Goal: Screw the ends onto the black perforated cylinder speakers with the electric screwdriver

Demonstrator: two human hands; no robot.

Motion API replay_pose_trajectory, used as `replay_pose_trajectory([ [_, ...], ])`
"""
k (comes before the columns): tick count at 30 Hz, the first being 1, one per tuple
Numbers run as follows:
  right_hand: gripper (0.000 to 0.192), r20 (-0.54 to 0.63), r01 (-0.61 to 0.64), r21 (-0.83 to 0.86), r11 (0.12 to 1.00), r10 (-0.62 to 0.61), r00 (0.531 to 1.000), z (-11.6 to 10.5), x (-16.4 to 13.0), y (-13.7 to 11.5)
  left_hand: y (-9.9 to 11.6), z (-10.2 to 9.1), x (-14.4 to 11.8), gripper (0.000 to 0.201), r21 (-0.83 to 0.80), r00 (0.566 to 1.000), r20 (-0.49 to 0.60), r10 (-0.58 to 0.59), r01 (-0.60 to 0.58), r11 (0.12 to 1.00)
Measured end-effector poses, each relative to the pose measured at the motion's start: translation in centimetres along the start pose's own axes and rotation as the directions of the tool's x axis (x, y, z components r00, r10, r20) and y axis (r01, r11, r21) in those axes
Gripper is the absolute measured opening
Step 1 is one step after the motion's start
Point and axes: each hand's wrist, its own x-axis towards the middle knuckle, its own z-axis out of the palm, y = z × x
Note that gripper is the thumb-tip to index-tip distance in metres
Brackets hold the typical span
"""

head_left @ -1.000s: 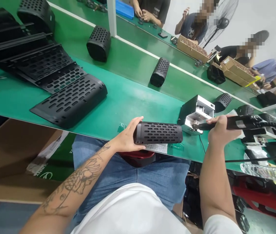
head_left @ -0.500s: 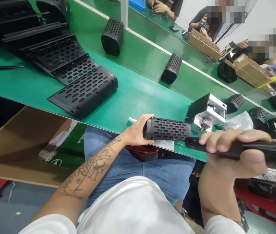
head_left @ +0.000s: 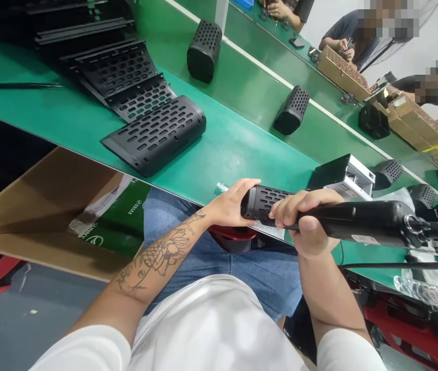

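My left hand [head_left: 234, 204] is wrapped around the near-left end of a black perforated speaker-like housing [head_left: 267, 197], which lies on its side at the table's front edge. In my right hand [head_left: 307, 219] is a black electric screwdriver [head_left: 361, 219], held almost level with its tip end pointing left at the housing. The fingers of that hand cover the right part of the housing, so the tip and whether it touches a screw are hidden. Behind the screwdriver stands a black-and-silver box-shaped device [head_left: 344, 178].
Several perforated black panels [head_left: 155, 131] are piled on the green table [head_left: 238, 149] at left, beside a thin black rod [head_left: 20, 85]. More housings [head_left: 204, 50] stand along the green belt. An open carton [head_left: 41, 206] sits below. Co-workers sit across the line.
My right hand has moved left with the screwdriver, from beside the housing to over its right part. The view has shifted slightly. My left hand keeps its grip.
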Motion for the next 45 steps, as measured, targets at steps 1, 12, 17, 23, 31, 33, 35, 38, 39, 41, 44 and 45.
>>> replay_pose_trajectory([
  [1, 0.035, 0.004, -0.009, 0.01, 1.0, 0.009, 1.0, 0.0, 0.0, 0.1, 0.0, 0.0, 0.0, 0.131, 0.004, 1.0, 0.002, -0.006, 0.006, 1.0],
  [12, 0.031, 0.149, -0.065, 0.094, 0.993, 0.05, 0.988, -0.1, -0.3, 0.6, -0.2, 0.4, 0.2, 0.133, 0.038, 0.999, -0.009, 0.031, -0.031, 0.999],
  [17, 0.032, 0.19, -0.058, 0.088, 0.994, 0.041, 0.981, -0.4, -0.5, 1.1, 0.0, 0.5, 0.2, 0.126, 0.04, 1.0, -0.022, 0.011, -0.01, 0.999],
  [23, 0.03, 0.175, -0.109, 0.029, 0.994, 0.102, 0.979, -0.8, -1.8, 2.1, 0.2, -0.5, -0.1, 0.13, 0.047, 1.0, 0.008, 0.001, -0.002, 0.999],
  [31, 0.037, -0.385, -0.002, -0.166, 0.986, -0.063, 0.921, -9.7, 0.7, -3.3, -0.5, -3.0, 0.5, 0.107, 0.051, 0.997, -0.066, -0.045, 0.048, 0.998],
  [33, 0.036, -0.573, -0.061, -0.357, 0.932, -0.167, 0.802, -14.1, 1.0, -3.3, -0.8, -2.4, 2.9, 0.108, 0.036, 0.984, -0.144, -0.105, 0.111, 0.993],
  [35, 0.034, -0.653, -0.136, -0.461, 0.877, -0.233, 0.72, -17.9, 0.7, -2.3, -1.0, -0.9, 6.7, 0.11, 0.027, 0.962, -0.235, -0.136, 0.147, 0.989],
  [38, 0.037, -0.676, -0.15, -0.454, 0.878, -0.23, 0.701, -20.8, -0.1, -0.1, -1.1, 2.6, 14.7, 0.11, 0.068, 0.925, -0.365, -0.101, 0.135, 0.989],
  [39, 0.038, -0.67, -0.137, -0.427, 0.894, -0.211, 0.711, -21.1, -0.5, 0.5, -1.1, 4.0, 17.6, 0.11, 0.078, 0.916, -0.388, -0.097, 0.137, 0.987],
  [41, 0.039, -0.653, -0.129, -0.364, 0.922, -0.154, 0.741, -21.1, -1.3, 1.2, -0.8, 7.0, 23.5, 0.111, 0.045, 0.893, -0.429, -0.136, 0.171, 0.984],
  [44, 0.031, -0.626, -0.16, -0.299, 0.941, -0.067, 0.777, -20.8, -2.7, 1.1, -0.3, 11.2, 31.1, 0.116, -0.083, 0.834, -0.476, -0.279, 0.274, 0.958],
  [45, 0.028, -0.617, -0.169, -0.295, 0.941, -0.052, 0.785, -20.8, -3.2, 0.9, -0.3, 12.4, 33.2, 0.117, -0.109, 0.816, -0.482, -0.319, 0.305, 0.946],
])
